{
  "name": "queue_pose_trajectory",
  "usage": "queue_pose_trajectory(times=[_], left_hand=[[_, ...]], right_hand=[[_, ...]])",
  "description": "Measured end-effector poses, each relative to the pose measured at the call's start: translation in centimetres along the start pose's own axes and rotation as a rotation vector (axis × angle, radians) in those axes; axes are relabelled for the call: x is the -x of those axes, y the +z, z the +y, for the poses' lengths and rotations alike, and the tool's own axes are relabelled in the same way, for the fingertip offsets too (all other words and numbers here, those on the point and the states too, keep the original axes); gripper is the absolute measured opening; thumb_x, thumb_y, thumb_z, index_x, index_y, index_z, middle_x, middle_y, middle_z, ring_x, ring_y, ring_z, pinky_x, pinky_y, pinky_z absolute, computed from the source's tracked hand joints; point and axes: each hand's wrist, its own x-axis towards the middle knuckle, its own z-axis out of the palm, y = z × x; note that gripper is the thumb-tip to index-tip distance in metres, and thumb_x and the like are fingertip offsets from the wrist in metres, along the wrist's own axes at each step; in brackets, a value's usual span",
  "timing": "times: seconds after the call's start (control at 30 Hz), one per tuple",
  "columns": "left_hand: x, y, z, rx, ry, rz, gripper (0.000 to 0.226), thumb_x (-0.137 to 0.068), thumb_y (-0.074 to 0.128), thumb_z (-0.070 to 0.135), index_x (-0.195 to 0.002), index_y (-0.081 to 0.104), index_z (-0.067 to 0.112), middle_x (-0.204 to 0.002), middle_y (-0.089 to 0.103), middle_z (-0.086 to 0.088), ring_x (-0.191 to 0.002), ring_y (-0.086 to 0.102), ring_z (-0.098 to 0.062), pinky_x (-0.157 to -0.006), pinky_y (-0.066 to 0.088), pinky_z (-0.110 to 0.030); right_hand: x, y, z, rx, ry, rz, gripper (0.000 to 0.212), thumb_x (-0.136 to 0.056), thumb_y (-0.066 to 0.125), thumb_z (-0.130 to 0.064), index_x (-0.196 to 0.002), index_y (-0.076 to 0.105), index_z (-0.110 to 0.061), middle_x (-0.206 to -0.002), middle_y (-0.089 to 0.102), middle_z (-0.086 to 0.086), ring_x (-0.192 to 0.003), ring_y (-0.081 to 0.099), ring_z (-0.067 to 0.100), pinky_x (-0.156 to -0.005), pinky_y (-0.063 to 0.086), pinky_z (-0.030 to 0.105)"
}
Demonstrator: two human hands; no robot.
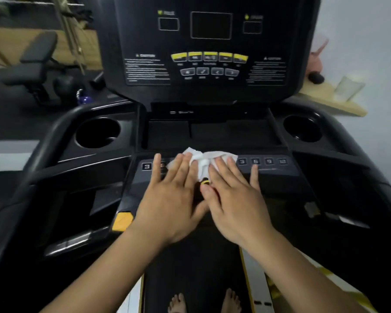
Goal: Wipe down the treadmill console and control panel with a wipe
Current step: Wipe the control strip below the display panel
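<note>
Seen from the head: pressing a crumpled white wipe (202, 159) onto the control panel (271, 170) with left hand (172, 199) and right hand (237, 199) side by side, fingers straight and flat, gripping nothing. Lying mid-panel between numbered keys, probably covering some, below the blurred console (140, 30).

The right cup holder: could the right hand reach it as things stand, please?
Probably yes: the right hand rests flat on the wipe, and nothing stands between it and the right cup holder.
</note>
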Motion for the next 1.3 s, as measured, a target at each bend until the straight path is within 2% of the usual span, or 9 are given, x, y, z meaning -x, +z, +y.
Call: queue_pose_trajectory(times=[0.23,0.33,0.4,0.77,0.83,0.87,0.93,1.0,1.3], left_hand=[[8.6,1.8,-6.3,0.345,-0.198,0.059,0.074,-0.091,0.024,0.049,-0.156,-0.001,0.024,-0.164,0.007,0.002,-0.149,-0.002,-0.008,-0.121,0.004,-0.051],[10.9,2.2,-5.5,0.510,-0.152,0.057,0.075,-0.091,0.038,0.050,-0.156,0.011,0.022,-0.162,0.012,-0.002,-0.150,0.009,-0.015,-0.122,0.009,-0.044],[10.6,2.5,-4.8,0.405,-0.166,0.067,0.074,-0.092,0.034,0.059,-0.153,0.023,0.018,-0.159,0.017,-0.016,-0.149,0.014,-0.030,-0.121,0.010,-0.050],[-5.9,1.1,8.0,-0.007,0.274,-0.039,0.081,-0.097,0.027,0.054,-0.152,-0.001,0.001,-0.161,-0.001,-0.021,-0.148,-0.011,-0.036,-0.112,-0.008,-0.066],[-8.6,1.0,11.0,-0.026,0.326,-0.043,0.083,-0.096,0.033,0.054,-0.153,0.000,0.004,-0.162,0.000,-0.019,-0.148,-0.011,-0.035,-0.111,-0.010,-0.067],[-9.6,0.9,12.2,-0.043,0.345,-0.046,0.085,-0.094,0.037,0.054,-0.153,0.000,0.005,-0.162,-0.001,-0.019,-0.148,-0.011,-0.035,-0.112,-0.010,-0.067],[-10.8,0.9,14.2,-0.073,0.387,-0.043,0.091,-0.092,0.047,0.053,-0.154,0.000,0.006,-0.162,-0.002,-0.020,-0.149,-0.009,-0.035,-0.113,-0.009,-0.065],[-10.8,1.1,15.4,-0.108,0.438,-0.007,0.088,-0.093,0.052,0.045,-0.153,0.003,0.004,-0.161,0.000,-0.021,-0.149,-0.004,-0.035,-0.116,-0.005,-0.061],[-6.2,2.6,16.4,-0.035,0.582,0.186,0.052,-0.099,0.040,0.012,-0.148,0.028,0.001,-0.156,0.027,-0.020,-0.146,0.022,-0.030,-0.122,0.009,-0.039]], right_hand=[[-1.7,2.7,-10.4,0.037,-0.335,-0.069,0.065,-0.098,0.011,-0.056,-0.151,0.026,-0.020,-0.161,0.016,-0.002,-0.149,-0.001,0.015,-0.115,-0.006,0.059],[0.7,3.1,-9.2,0.032,-0.392,-0.058,0.063,-0.100,0.016,-0.055,-0.147,0.036,-0.019,-0.158,0.026,-0.003,-0.148,0.009,0.010,-0.116,0.003,0.059],[1.7,2.8,-7.2,0.051,-0.386,-0.059,0.061,-0.100,0.017,-0.053,-0.146,0.041,-0.021,-0.156,0.029,-0.007,-0.147,0.013,0.007,-0.115,0.007,0.061],[1.4,-0.6,7.6,0.097,0.222,0.172,0.052,-0.100,0.018,-0.034,-0.127,0.055,-0.010,-0.147,0.046,0.009,-0.140,0.035,0.019,-0.114,0.016,0.057],[1.5,-1.6,9.6,-0.045,0.355,0.235,0.038,-0.103,0.029,-0.027,-0.121,0.057,-0.008,-0.134,0.057,0.015,-0.118,0.057,0.026,-0.105,0.038,0.052],[1.5,-1.9,10.6,-0.104,0.413,0.274,0.031,-0.103,0.033,-0.024,-0.112,0.060,-0.010,-0.117,0.065,0.016,-0.097,0.064,0.025,-0.090,0.048,0.043],[2.1,-2.1,12.2,-0.162,0.533,0.294,0.027,-0.103,0.037,-0.022,-0.086,0.057,-0.016,-0.083,0.066,0.011,-0.068,0.060,0.018,-0.064,0.046,0.031],[3.5,-1.7,13.2,-0.232,0.627,0.306,0.033,-0.101,0.040,-0.020,-0.072,0.054,-0.016,-0.069,0.062,0.006,-0.063,0.058,0.022,-0.062,0.045,0.035],[10.8,-0.6,12.9,-0.138,0.396,0.513,0.014,-0.094,0.058,-0.012,-0.098,0.071,-0.010,-0.083,0.070,0.002,-0.074,0.064,0.012,-0.069,0.050,0.020]])
